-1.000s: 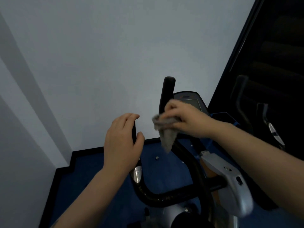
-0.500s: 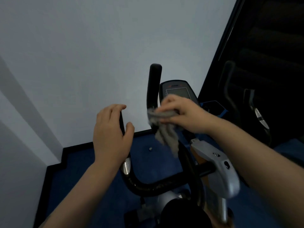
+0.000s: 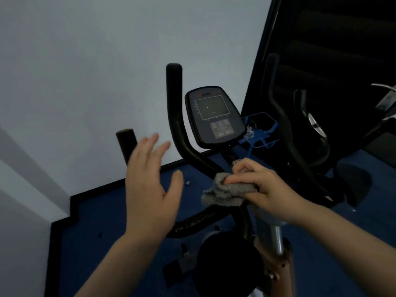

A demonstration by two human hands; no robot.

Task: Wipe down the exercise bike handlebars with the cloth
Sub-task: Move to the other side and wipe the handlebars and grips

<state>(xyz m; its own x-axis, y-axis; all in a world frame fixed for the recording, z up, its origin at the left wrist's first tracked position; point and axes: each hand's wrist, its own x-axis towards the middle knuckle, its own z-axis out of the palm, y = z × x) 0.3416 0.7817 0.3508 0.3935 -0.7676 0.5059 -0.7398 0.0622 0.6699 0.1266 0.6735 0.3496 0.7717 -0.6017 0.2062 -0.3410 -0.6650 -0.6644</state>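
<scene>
The exercise bike's black handlebars rise in two prongs from a curved lower bar. My right hand grips a crumpled grey cloth and presses it on the bar where the taller prong bends down toward the stem. My left hand hovers with its fingers spread, just in front of the shorter left prong, touching nothing. The lower bar curve passes behind my left hand and is partly hidden.
The bike's console with screen and buttons stands behind the handlebars. A blue wire holder sits to its right. A second machine stands at the right. A white wall is ahead, blue floor below.
My right hand has slid the cloth down the taller prong to its lower bend. My left hand has let go of the left prong and spread its fingers. The view has tilted down.
</scene>
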